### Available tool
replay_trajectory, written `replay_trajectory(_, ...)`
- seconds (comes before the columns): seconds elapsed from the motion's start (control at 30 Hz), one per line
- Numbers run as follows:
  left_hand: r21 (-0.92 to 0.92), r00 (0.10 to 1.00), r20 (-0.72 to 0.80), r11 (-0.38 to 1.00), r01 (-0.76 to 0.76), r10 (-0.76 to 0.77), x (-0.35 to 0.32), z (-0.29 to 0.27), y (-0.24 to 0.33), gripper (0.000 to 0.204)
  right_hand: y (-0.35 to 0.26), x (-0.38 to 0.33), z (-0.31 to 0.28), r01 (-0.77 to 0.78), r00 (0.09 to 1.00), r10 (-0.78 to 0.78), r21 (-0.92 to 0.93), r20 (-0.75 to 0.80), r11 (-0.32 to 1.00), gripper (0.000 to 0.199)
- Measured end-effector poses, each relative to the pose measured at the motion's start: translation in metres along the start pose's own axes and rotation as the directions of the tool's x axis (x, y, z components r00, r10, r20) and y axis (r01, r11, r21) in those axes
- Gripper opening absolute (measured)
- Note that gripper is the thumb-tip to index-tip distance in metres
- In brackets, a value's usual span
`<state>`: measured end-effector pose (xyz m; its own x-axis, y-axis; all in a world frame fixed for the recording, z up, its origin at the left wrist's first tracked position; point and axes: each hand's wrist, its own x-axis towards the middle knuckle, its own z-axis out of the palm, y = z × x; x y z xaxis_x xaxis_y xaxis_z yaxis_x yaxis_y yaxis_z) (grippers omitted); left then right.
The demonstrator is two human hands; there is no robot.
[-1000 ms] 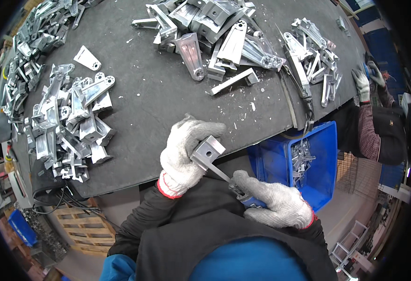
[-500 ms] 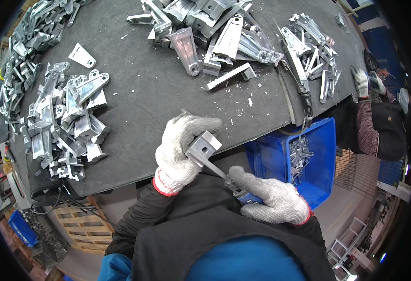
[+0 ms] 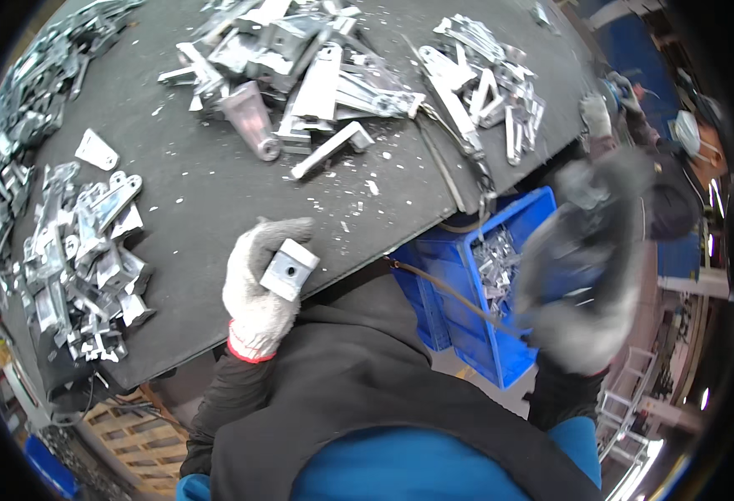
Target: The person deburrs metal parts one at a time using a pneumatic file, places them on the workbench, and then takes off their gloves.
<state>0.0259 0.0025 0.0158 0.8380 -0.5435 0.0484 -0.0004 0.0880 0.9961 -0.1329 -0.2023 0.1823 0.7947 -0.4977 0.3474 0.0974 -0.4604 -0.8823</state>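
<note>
Silver metal bracket (image 3: 290, 269), square, centre hole, gloved left hand (image 3: 258, 288)

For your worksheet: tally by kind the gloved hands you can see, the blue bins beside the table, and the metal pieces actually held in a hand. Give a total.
Gloved hands: 3, namely the person's left hand, the blurred right hand and a co-worker's hand
Blue bins: 1, the blue bin
Held metal pieces: 1, the metal block in the left hand
Total: 5
</note>
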Motion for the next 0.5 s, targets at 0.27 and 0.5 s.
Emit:
replay_trajectory(0.27,0.247,0.977,0.159,0.952,-0.182,0.145,0.003,-0.007,-0.014,0.035,0.02,-0.042,0.058,0.137,0.857,0.279,-0.713,0.434,0.688,0.061)
replay_trajectory(0.5,0.429,0.962,0.214,0.868,-0.249,0.17,0.012,-0.002,-0.001,0.032,0.023,-0.045,0.051,0.13,0.708,0.502,-0.79,0.497,0.599,0.071)
